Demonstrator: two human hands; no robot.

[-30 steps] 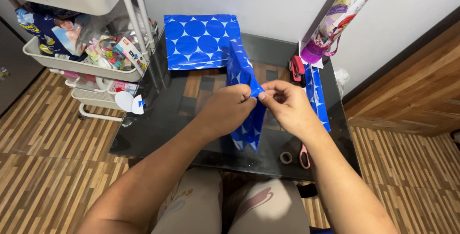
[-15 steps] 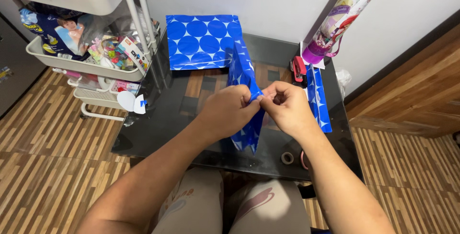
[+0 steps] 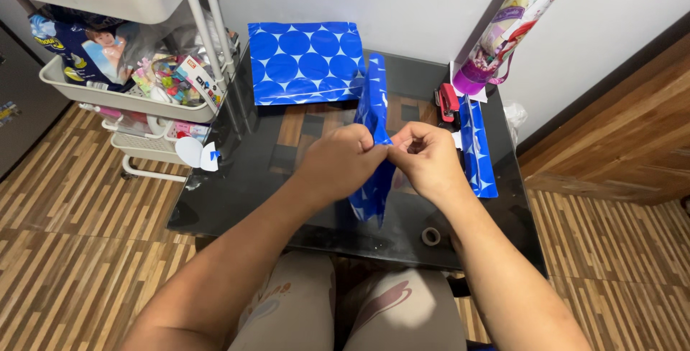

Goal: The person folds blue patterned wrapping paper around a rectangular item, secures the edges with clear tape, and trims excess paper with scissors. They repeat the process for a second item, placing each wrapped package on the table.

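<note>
Head view: my left hand (image 3: 343, 163) and right hand (image 3: 425, 158) pinch folded blue dotted paper strip (image 3: 373, 117); fold half-creased, lower end loose, I judge.

A red stapler (image 3: 447, 102), a tape roll (image 3: 430, 236), and a white cart (image 3: 129, 99), seemingly craft-stocked.

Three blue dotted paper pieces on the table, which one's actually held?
The middle strip, pinched between left hand and right hand. The wide sheet lies flat by the wall; the narrow strip lies untouched at right.
</note>
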